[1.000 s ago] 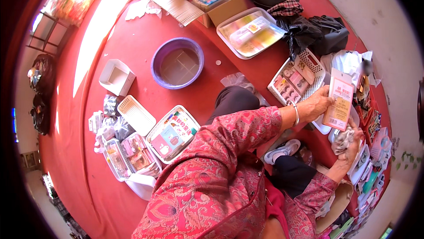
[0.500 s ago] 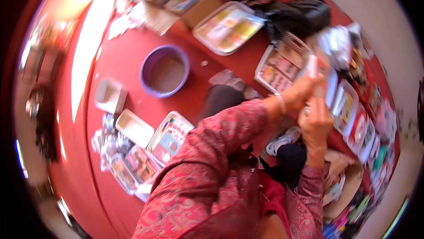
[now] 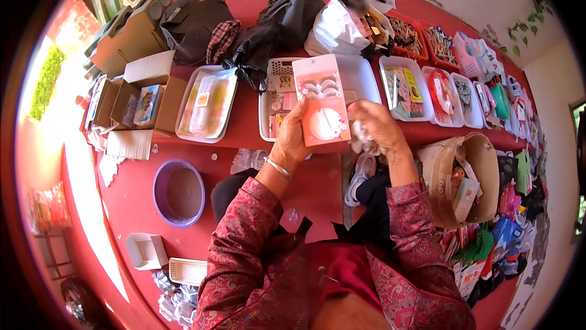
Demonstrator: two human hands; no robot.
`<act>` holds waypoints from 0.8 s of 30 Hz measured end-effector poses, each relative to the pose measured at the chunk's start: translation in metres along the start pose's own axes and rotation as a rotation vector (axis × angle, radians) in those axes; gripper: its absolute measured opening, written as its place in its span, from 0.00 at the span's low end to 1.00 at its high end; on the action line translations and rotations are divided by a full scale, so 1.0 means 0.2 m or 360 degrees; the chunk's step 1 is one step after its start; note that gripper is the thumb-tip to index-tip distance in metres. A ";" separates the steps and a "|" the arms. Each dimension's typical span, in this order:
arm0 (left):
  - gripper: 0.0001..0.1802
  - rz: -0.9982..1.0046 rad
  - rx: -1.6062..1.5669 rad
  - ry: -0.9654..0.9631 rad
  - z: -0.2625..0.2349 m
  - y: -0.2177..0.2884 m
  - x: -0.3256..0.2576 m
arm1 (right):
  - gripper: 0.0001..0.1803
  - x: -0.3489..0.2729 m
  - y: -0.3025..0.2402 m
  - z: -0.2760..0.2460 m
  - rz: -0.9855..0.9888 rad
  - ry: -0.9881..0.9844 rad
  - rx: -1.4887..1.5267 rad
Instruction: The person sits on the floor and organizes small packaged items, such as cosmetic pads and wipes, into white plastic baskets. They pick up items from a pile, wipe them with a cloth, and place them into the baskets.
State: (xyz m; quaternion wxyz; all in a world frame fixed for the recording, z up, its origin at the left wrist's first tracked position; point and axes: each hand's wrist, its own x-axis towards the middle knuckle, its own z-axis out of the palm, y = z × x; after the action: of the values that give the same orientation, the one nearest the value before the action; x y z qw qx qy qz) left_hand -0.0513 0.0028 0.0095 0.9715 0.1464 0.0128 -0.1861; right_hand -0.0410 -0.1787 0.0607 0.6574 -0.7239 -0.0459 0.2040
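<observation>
A flat pink box of false eyelashes (image 3: pixel 321 107) stands upright in front of me, its clear window showing several lashes. My left hand (image 3: pixel 292 133) grips its lower left edge, thumb across the front. My right hand (image 3: pixel 378 125) is closed beside the box's right edge, its fingers curled round a crumpled pale cloth (image 3: pixel 364 139) that pokes out below them. Whether this cloth touches the box I cannot tell. Behind the box, a white basket (image 3: pixel 264 107) with small pink packs is partly hidden.
Trays line the red bench: one with yellow packs (image 3: pixel 181 123), one with booklets (image 3: pixel 427 107). An open carton (image 3: pixel 168 110) is at left, black bags (image 3: pixel 293 15) behind. Below are a purple basin (image 3: pixel 157 192) and, at right, a brown box (image 3: pixel 436 174) of packages.
My view has swung to the right and levelled out. The pink box now faces me, held in my left hand, and my right hand has come away to its right side with the cloth.
</observation>
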 end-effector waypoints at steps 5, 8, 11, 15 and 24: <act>0.27 -0.0138 0.0906 0.0182 -0.06 -0.10 -0.07 | 0.13 0.05 0.07 -0.06 0.0160 0.0171 0.0118; 0.20 -0.0163 0.2597 -0.0692 -0.17 -0.26 -0.12 | 0.15 0.09 0.13 -0.28 -0.0104 0.0621 0.0312; 0.17 -0.0578 0.2822 -0.1094 -0.14 -0.31 -0.16 | 0.15 0.10 0.17 -0.34 -0.0118 0.0669 0.0207; 0.14 -0.0324 0.2852 -0.0841 -0.28 -0.23 -0.06 | 0.14 0.11 0.16 -0.23 0.0049 0.0579 0.0383; 0.19 -0.0149 0.0321 0.0197 -0.04 -0.08 -0.04 | 0.15 0.04 0.06 -0.01 0.0136 -0.0073 0.0154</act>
State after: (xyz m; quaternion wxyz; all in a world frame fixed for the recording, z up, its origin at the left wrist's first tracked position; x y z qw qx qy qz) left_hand -0.0640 -0.0054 -0.0019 0.9395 0.2537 0.0608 -0.2223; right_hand -0.0344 -0.1790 0.0477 0.6811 -0.6878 -0.0200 0.2504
